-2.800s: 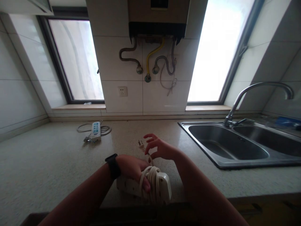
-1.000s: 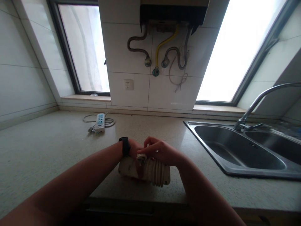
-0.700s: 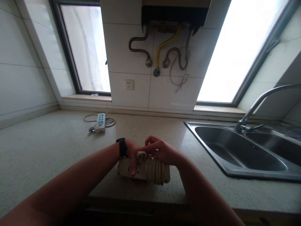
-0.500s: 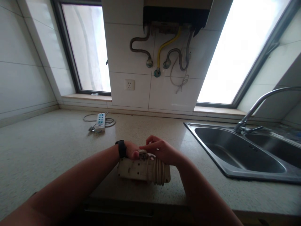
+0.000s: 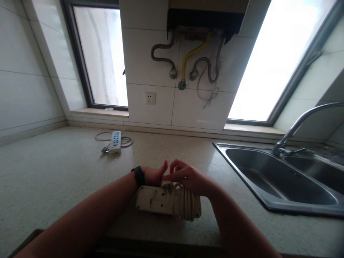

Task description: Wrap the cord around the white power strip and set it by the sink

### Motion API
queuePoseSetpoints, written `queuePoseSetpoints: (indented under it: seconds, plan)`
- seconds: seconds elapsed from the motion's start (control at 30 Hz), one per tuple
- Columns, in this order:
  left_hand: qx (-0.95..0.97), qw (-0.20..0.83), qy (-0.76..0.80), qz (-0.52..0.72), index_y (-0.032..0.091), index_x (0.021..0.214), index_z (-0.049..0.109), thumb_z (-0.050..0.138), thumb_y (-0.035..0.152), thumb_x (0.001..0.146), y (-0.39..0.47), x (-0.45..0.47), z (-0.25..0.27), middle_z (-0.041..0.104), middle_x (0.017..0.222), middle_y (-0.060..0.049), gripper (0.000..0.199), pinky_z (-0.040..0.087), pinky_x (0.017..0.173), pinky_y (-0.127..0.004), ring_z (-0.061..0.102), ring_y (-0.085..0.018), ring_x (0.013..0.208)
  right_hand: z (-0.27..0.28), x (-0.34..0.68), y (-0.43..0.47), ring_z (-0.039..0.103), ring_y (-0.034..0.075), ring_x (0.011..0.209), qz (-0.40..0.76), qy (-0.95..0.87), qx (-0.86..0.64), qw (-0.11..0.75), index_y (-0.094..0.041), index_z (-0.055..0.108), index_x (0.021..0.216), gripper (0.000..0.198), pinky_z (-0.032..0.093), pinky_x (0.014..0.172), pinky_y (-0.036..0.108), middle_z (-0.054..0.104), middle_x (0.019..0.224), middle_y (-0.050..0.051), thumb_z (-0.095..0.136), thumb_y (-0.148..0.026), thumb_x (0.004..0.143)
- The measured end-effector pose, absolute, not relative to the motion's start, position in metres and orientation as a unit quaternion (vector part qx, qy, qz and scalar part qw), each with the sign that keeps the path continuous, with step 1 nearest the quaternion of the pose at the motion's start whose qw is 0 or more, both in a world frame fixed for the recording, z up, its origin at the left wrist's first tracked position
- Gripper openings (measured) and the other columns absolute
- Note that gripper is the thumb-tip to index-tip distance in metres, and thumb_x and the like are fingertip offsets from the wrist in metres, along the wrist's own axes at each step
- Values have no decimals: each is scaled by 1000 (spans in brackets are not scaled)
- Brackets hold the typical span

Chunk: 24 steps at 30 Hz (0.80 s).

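Observation:
A cream power strip [image 5: 154, 201] is held on edge at the front of the counter, its underside with screw holes facing me. Its cord [image 5: 188, 204] is wound in several turns round the right end. My left hand [image 5: 153, 175], with a black band on the wrist, grips the strip's top edge from behind, thumb raised; its other fingers are hidden. At the same edge, my right hand [image 5: 188, 176] has its index finger bent over the cord's plug [image 5: 166, 183], with the fingers closed about it. Part of the plug is covered by that hand.
A second power strip [image 5: 116, 140], white with blue sockets, lies on the counter [image 5: 67, 168] at the back left with its cord coiled. A double steel sink [image 5: 252, 200] with a tap [image 5: 295, 125] is at the right. A wall socket [image 5: 150, 98] sits above the counter.
My left thumb has lifted from beside the plug and now points up. The power strip, with both hands, sits slightly lower and further right in view; the whole view has shifted a little too.

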<state>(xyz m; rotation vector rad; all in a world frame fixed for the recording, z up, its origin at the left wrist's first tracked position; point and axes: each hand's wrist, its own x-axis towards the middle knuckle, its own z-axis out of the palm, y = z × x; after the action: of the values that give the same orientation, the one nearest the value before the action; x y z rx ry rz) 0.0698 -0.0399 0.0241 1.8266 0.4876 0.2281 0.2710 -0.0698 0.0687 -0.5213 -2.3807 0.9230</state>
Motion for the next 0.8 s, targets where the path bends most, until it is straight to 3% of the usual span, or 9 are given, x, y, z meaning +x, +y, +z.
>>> queuePoseSetpoints:
  seconds: [0.1,0.2,0.33,0.43,0.53,0.6,0.8]
  plan:
    - [745,626,211,91,16,79,65,-6,96,60,-32,71,17,65,73,-6,109,45,79,-29,60,-20,79,71,271,-71,52,11,84,330,-889,-189,256,-36,71,114,28,46,78,26,49,102,2,57,-22,95]
    - [778,597,189,44,17,76,67,25,101,58,-24,69,19,67,78,-4,95,47,81,-28,60,-21,85,77,270,-76,52,10,78,318,-897,-190,243,-33,74,108,26,46,73,26,51,102,2,55,-21,95]
    - [791,588,169,-4,16,89,71,57,89,56,-21,64,26,69,88,-3,82,48,84,-30,62,-24,93,84,268,-80,55,10,76,315,-900,-195,230,-26,77,95,22,45,69,26,56,99,3,56,-19,93]
    - [767,625,146,-19,14,100,70,64,82,60,-22,61,24,69,93,-4,79,49,85,-34,63,-26,96,85,267,-79,58,12,81,313,-902,-187,229,-23,75,93,20,46,74,27,59,98,4,56,-18,93]
    - [742,655,133,-52,14,107,68,74,70,61,-22,61,18,69,94,-4,72,51,85,-37,65,-26,93,81,268,-74,58,13,77,323,-879,-222,273,-18,69,87,8,47,71,27,62,88,3,70,-26,85]
    - [726,671,140,-57,15,111,67,79,63,59,-24,60,15,69,96,-4,71,51,88,-39,66,-26,94,78,270,-71,57,14,76,297,-869,-249,309,-18,63,82,20,47,71,28,62,83,1,78,-31,78]
    - [700,697,152,20,17,108,68,80,58,63,-41,59,28,68,101,-4,63,50,90,-38,64,-26,98,84,275,-76,52,17,83,133,-893,-239,359,-20,56,81,16,43,78,32,59,85,2,65,-30,88]
